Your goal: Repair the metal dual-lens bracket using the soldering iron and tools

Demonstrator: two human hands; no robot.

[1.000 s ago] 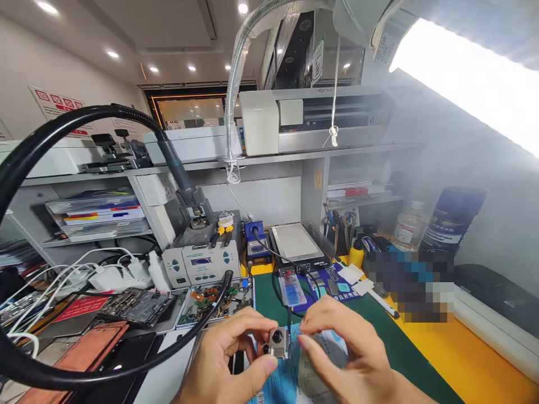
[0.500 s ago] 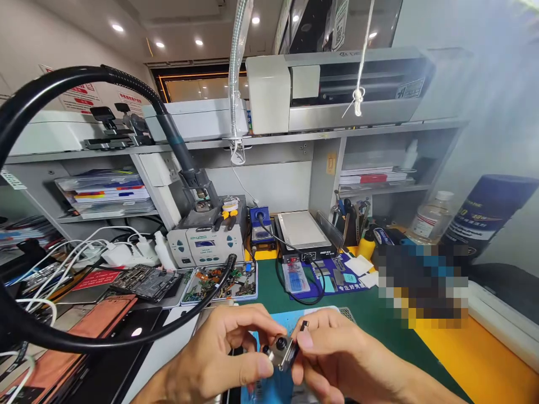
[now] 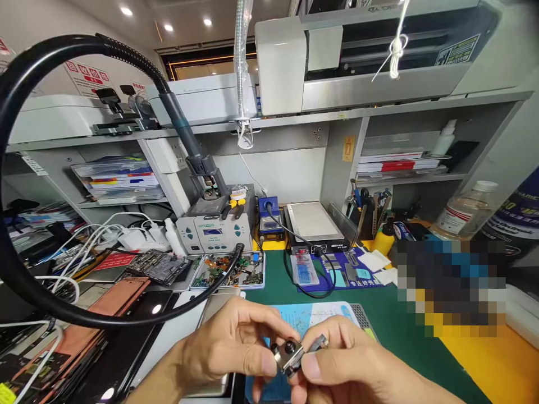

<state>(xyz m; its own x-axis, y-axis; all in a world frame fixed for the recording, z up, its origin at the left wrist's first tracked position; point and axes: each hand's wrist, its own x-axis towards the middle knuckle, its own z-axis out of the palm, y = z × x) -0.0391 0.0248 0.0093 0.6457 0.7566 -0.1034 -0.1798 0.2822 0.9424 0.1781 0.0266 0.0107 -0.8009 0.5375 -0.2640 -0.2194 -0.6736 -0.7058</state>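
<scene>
Metal camera module [image 3: 288, 354] pinched between curled left hand [image 3: 227, 348] and right hand [image 3: 349, 365].

We're looking at an electronics repair bench, a phone workshop by every sign: a hot-air rework station [image 3: 214, 233] with its black hose [image 3: 25, 84] looping overhead, then a blue soldering station [image 3: 268, 216] and a heating plate [image 3: 314, 224] lined up behind the green mat [image 3: 391, 320]. We've got a parts tray [image 3: 229, 272] full of tiny boards and flex cables, a stripped phone frame [image 3: 160, 266], a tool holder [image 3: 370, 205] bristling with hand tools, tangled white charger cables [image 3: 105, 238], and a small camera module [image 3: 290, 353] right up front.
</scene>
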